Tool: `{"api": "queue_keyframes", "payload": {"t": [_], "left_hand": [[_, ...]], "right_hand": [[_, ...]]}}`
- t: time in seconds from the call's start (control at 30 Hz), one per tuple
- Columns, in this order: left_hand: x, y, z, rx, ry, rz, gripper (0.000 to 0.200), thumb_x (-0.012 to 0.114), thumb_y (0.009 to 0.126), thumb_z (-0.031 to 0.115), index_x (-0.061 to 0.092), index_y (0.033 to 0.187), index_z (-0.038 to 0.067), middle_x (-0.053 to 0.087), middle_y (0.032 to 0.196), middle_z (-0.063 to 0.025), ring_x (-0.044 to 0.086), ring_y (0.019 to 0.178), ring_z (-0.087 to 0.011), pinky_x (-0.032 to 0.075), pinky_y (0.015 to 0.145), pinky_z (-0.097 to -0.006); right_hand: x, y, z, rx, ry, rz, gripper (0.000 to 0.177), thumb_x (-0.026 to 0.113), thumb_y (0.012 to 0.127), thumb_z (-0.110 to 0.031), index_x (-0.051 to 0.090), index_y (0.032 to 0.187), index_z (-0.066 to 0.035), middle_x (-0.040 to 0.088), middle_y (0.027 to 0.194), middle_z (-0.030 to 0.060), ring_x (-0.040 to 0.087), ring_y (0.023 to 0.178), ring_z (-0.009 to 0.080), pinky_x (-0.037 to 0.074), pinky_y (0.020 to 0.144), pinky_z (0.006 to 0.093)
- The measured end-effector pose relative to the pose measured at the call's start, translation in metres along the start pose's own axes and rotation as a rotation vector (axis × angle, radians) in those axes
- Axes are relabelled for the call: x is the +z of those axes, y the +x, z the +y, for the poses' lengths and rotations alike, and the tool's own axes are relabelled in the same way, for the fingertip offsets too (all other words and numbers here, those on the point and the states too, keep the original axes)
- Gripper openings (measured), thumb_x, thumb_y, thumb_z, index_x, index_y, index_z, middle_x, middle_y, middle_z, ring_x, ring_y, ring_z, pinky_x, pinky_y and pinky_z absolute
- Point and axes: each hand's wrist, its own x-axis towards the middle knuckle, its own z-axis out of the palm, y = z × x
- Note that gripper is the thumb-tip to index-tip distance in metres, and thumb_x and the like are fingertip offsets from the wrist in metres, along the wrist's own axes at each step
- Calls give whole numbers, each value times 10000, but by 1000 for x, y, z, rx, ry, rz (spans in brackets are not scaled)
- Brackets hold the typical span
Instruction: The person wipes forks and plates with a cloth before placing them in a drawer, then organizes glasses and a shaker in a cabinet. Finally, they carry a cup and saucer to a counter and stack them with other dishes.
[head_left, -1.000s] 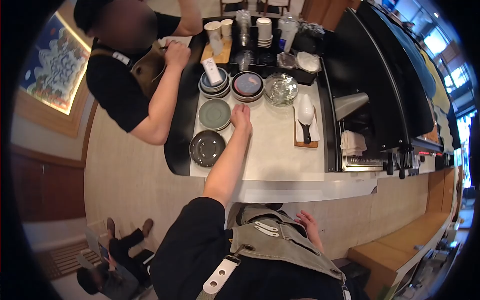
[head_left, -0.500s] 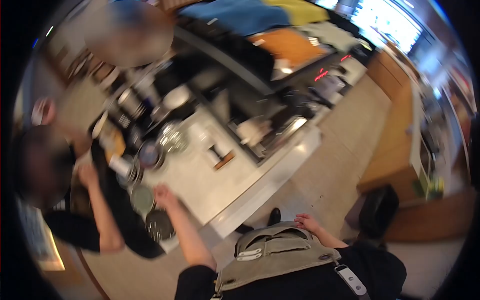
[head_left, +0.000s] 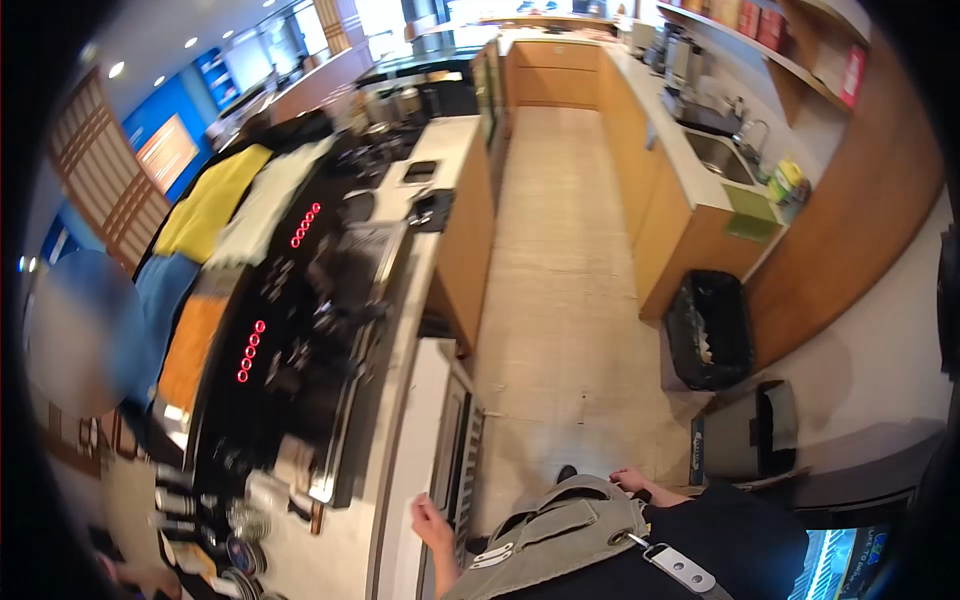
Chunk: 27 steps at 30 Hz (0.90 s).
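Observation:
My left hand (head_left: pixel 430 522) hangs low beside the front edge of the white counter (head_left: pixel 368 460), fingers curled in, with nothing visible in it. On the other side of my grey apron (head_left: pixel 560 530), my right hand (head_left: pixel 632 482) hangs by my hip with its fingers loosely apart, holding nothing. Left of me stands a black espresso machine (head_left: pixel 270 300) with red lit rings. Folded cloths lie on top of it: a yellow cloth (head_left: pixel 212 205), a pale green cloth (head_left: pixel 265 205), a blue cloth (head_left: pixel 165 300) and an orange cloth (head_left: pixel 195 350).
A floor aisle (head_left: pixel 550 250) runs ahead between counters. Along the right are a sink (head_left: pixel 718 158), a black-lined bin (head_left: pixel 712 330) and a grey bin (head_left: pixel 745 430). Glass cups (head_left: pixel 248 520) and jars crowd the lower left. Another person (head_left: pixel 90 330) stands beyond the machine.
My view has swung right, from the counter and a co-worker to the aisle. My left hand has left the cups on the counter and dropped to my side.

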Motion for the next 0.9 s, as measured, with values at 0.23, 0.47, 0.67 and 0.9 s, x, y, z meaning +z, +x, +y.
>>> {"api": "queue_keyframes", "payload": {"t": [0.23,0.47,0.67,0.9], "left_hand": [[78,-33,-107,-528,130,-287,219,590,944,176,681,893,-17,541,594,-44,513,535,-141,404,493,-328],[195,29,-96,-876,75,-174,136,551,882,96,649,818,25,550,589,-93,546,503,-212,437,465,-395],[382,151,-77,-634,228,-559,154,532,866,115,660,816,45,612,695,-152,608,585,-279,485,520,-450],[740,313,108,-109,324,-1082,347,584,932,345,678,893,13,662,754,-110,601,668,-214,492,633,-383]], "right_hand": [[-117,42,-65,16,-59,137,299,662,891,-227,734,1090,-17,749,1038,98,709,821,204,580,694,320],[-145,109,-141,-56,122,97,329,641,903,-261,739,1101,-18,747,1033,88,698,875,196,562,727,327],[-178,172,-186,-164,-178,247,365,632,856,-399,762,992,-86,755,932,110,707,861,243,545,808,388],[-288,214,-374,-174,387,321,309,557,931,-229,698,1031,27,710,966,139,690,854,224,565,737,325]]}}
